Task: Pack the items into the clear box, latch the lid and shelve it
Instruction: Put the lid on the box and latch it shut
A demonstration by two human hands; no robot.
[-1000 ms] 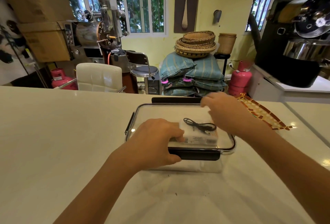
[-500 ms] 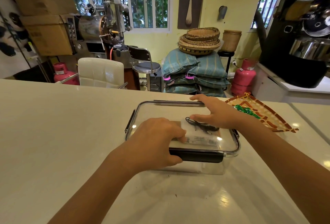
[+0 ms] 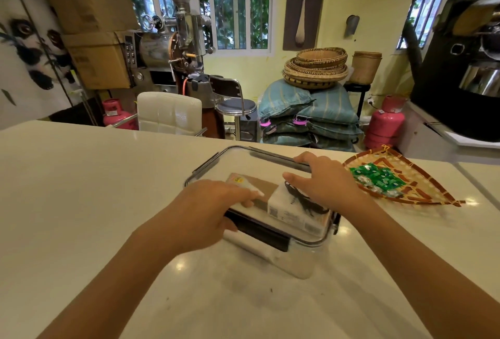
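The clear box [image 3: 297,260] sits on the white counter with its transparent lid [image 3: 232,161] on top. Through the lid I see a white carton [image 3: 286,208], a black cable [image 3: 303,199] and a brown card [image 3: 263,185]. My left hand [image 3: 211,208] grips the near edge, fingers on the lid and thumb at the black front latch [image 3: 259,233]. My right hand [image 3: 324,179] lies on the lid's far right part, fingertips over the black rear latch [image 3: 273,156].
A woven fan-shaped tray [image 3: 433,190] holding green sweets [image 3: 378,179] lies right of the box. Beyond the counter's far edge stand a white chair [image 3: 169,112], a stool, stacked sacks and pink gas cylinders. A black machine stands at the right.
The box has turned a little, its near right corner now closer to me. My right hand slid along the lid to the rear latch. The left hand keeps its grip at the front.
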